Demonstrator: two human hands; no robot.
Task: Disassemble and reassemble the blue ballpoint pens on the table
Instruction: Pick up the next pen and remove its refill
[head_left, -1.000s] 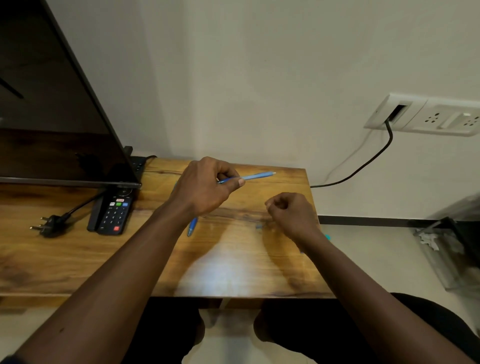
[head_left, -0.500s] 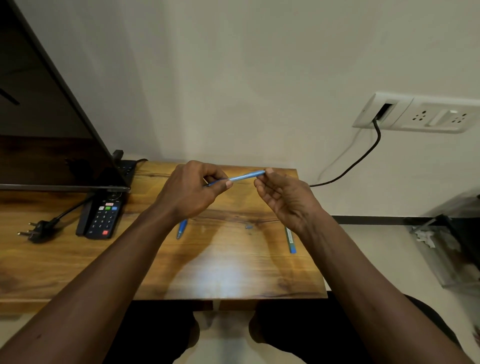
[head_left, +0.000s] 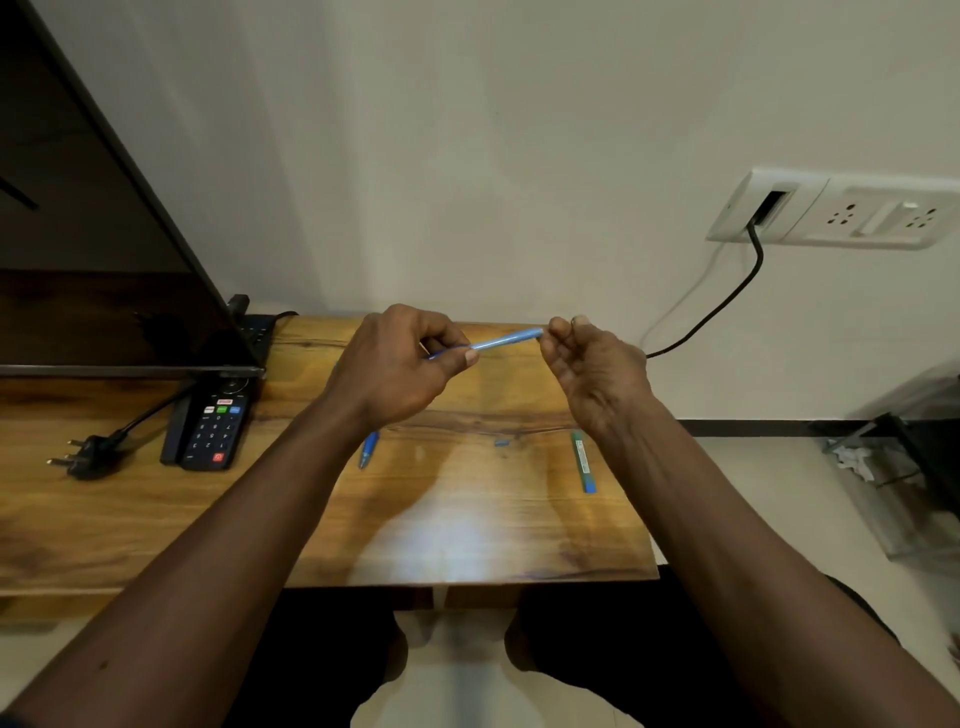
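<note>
A light blue pen barrel (head_left: 506, 340) is held level above the wooden table (head_left: 467, 519). My left hand (head_left: 400, 364) grips its left end between thumb and fingers. My right hand (head_left: 592, 369) pinches the barrel's right tip with curled fingertips. On the table below lie a blue pen (head_left: 369, 449), partly hidden by my left forearm, a tiny blue piece (head_left: 501, 442), and a green-and-blue pen part (head_left: 584, 462) near the right edge.
A black TV screen (head_left: 104, 260) stands at the left, with a remote control (head_left: 215, 423) and a loose black plug (head_left: 88, 454) in front of it. A wall socket plate (head_left: 841, 213) with a black cable is at the right. The table's right edge drops to the floor.
My right hand rose from the table to the pen barrel's right end and its fingers closed into a pinch on the tip. My left hand kept its hold on the barrel.
</note>
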